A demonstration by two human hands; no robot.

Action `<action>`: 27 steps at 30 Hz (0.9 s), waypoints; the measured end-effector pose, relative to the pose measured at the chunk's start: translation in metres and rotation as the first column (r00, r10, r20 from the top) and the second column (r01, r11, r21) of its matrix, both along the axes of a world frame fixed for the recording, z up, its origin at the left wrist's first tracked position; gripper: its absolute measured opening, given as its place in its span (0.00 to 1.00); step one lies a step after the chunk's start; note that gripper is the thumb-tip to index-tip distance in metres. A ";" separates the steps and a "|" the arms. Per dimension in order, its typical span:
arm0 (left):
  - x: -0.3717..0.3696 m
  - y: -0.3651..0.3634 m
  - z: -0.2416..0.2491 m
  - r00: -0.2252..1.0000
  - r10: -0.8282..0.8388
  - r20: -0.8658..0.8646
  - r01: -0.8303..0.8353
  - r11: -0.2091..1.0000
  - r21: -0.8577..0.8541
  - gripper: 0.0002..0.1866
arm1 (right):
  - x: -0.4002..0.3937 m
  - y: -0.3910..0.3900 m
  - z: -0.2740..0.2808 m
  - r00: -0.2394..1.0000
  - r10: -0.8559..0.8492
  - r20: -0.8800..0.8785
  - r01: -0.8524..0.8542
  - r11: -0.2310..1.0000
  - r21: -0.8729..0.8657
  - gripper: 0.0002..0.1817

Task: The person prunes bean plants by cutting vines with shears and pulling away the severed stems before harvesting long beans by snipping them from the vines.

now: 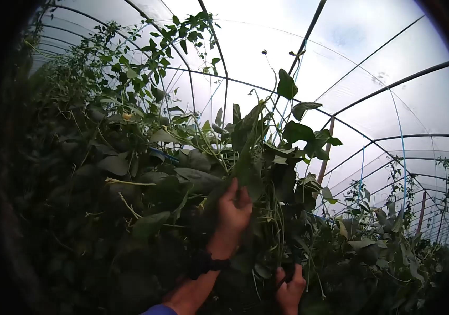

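My left hand (235, 210) reaches up into the climbing plants, a dark band (207, 264) round its wrist. Its fingers are curled, with the tips at the lower edge of a large green leaf (247, 170). Lower and to the right, my right hand (290, 290) is among the foliage, thumb and finger raised and bent toward each other. Something dark lies between them, and I cannot tell what it is. Thin green stems (275, 223) hang down between the two hands.
Dense leafy vines (114, 165) fill the left side, and more plants (377, 252) stand at the right. Blue strings (403, 152) run down from the roof. Dark hoops (413, 81) carry the translucent cover overhead. A brown post (327, 152) leans behind the vines.
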State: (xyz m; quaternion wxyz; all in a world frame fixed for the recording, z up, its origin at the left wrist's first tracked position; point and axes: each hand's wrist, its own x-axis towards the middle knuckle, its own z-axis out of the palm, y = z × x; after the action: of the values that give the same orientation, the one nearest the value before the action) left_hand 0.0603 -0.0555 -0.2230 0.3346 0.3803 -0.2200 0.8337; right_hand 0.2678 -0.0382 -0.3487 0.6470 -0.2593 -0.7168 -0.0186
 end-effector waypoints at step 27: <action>-0.046 0.007 0.093 0.994 -0.083 -0.077 0.052 0.940 -0.338 0.07 | -0.074 -0.002 0.161 0.776 0.623 0.094 -0.470 0.671 -0.574 0.26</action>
State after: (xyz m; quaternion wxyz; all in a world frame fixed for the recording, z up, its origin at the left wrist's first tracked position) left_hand 0.0144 -0.0487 -0.1300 0.4324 0.3473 -0.0726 0.8290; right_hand 0.1940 -0.0402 -0.1878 0.4177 -0.1892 -0.8229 0.3355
